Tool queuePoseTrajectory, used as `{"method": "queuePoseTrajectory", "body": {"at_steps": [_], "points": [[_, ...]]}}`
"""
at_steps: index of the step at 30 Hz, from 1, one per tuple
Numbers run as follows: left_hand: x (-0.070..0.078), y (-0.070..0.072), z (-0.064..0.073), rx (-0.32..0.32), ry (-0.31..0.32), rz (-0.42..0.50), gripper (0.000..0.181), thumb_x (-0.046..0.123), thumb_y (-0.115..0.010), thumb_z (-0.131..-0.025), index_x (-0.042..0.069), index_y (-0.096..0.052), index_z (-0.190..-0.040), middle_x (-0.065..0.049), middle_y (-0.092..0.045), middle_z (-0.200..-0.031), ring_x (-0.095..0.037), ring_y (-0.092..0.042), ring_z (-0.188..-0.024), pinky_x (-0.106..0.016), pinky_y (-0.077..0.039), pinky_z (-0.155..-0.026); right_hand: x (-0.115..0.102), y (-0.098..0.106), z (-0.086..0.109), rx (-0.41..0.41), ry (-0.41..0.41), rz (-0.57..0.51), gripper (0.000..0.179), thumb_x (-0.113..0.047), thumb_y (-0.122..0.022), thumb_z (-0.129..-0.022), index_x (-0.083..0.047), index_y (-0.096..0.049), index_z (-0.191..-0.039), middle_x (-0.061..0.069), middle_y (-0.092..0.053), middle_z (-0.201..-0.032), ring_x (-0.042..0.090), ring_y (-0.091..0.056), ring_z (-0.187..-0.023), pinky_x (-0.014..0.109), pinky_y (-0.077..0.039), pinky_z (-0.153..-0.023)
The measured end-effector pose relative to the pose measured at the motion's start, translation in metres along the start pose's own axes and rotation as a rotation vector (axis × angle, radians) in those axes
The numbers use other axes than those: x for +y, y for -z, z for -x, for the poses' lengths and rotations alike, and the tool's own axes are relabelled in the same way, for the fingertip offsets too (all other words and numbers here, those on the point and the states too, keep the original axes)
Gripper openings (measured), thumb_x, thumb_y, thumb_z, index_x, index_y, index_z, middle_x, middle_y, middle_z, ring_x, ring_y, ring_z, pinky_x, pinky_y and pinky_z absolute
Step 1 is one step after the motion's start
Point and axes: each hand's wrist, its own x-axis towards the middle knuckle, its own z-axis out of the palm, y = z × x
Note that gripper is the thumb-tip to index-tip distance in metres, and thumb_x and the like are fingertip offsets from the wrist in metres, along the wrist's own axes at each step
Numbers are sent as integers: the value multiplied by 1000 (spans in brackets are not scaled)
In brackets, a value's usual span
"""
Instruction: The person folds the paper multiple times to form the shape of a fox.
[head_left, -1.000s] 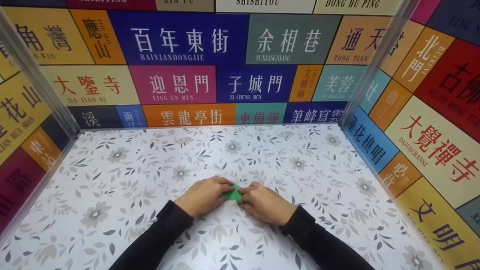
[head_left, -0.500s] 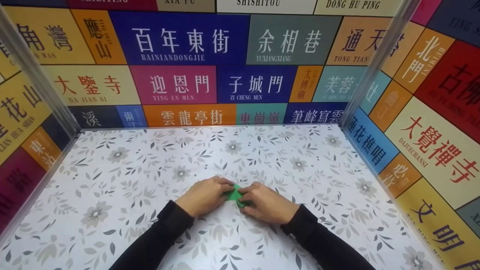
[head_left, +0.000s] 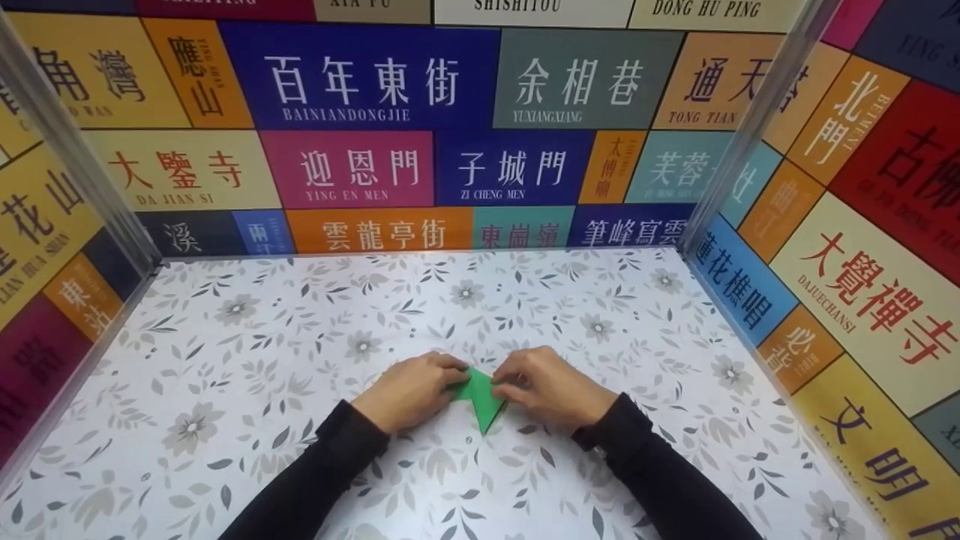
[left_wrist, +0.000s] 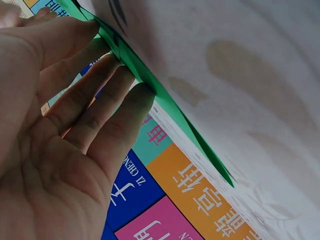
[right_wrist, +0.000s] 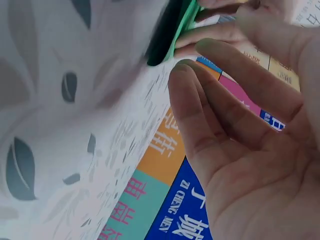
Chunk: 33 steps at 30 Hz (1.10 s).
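A small folded piece of green paper lies on the table, one pointed flap aimed toward the person. My left hand rests on its left part and covers some of it. In the left wrist view, the straight fingers press their tips along the green paper. On the other side, my right hand has its fingertips right at the paper's right edge. Seen from the right wrist, the loosely bent fingers and thumb stand apart from each other, close beside the green paper.
The table wears a white cover printed with grey flowers and leaves. Panels with colourful lettered blocks enclose it at the back and both sides. Clear corner strips join these panels.
My right hand has moved right and slightly away from the person, uncovering a green pointed flap that now shows toward the person. My left hand has stayed in place on the paper.
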Motion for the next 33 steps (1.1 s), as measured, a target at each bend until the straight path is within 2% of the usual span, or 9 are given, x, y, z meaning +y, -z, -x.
{"method": "queuePoseTrajectory", "body": {"at_steps": [2,6,12,17,26,33], "points": [[0,0,0,4,0,5,35,12,-77,-109,8,-81,-144,-12,-77,-155,-37,-75,-142,-55,-62,-121,4,3,-3,34,-36,-6,14,-13,-85,-106,-5,-89,-117,7,-89,-109,18,-83,-96,35,-71,-89],[0,-1,0,3,5,5,36,12,-77,-109,8,-81,-145,-12,-77,-156,-38,-75,-142,-55,-62,-122,9,7,-18,68,-100,-3,11,-8,-85,-104,-6,-90,-113,6,-90,-105,16,-82,-92,34,-70,-86],[1,-1,1,13,-7,-9,35,12,-77,-109,9,-82,-143,-12,-78,-154,-37,-76,-141,-55,-63,-120,12,3,-41,20,-194,-7,7,-8,-86,-101,-7,-91,-107,5,-89,-99,12,-77,-88,35,-68,-86],[1,0,2,39,-31,-12,33,10,-78,-108,9,-84,-140,-12,-80,-150,-36,-77,-139,-54,-64,-117,14,-4,-55,-15,-208,15,5,-8,-87,-99,-8,-91,-103,4,-88,-96,11,-73,-84,32,-63,-83],[0,-1,0,38,-38,-8,33,11,-77,-108,8,-83,-141,-14,-80,-150,-37,-77,-138,-56,-64,-117,14,-9,-68,-45,-211,6,5,-6,-88,-98,-9,-90,-95,3,-86,-89,7,-66,-76,27,-56,-76],[-1,-1,1,38,-42,-2,33,10,-76,-108,8,-83,-140,-14,-79,-150,-38,-77,-137,-56,-65,-117,14,-13,-73,-52,-225,10,5,-6,-88,-98,-9,-90,-94,3,-85,-87,7,-65,-78,27,-57,-78]]}}
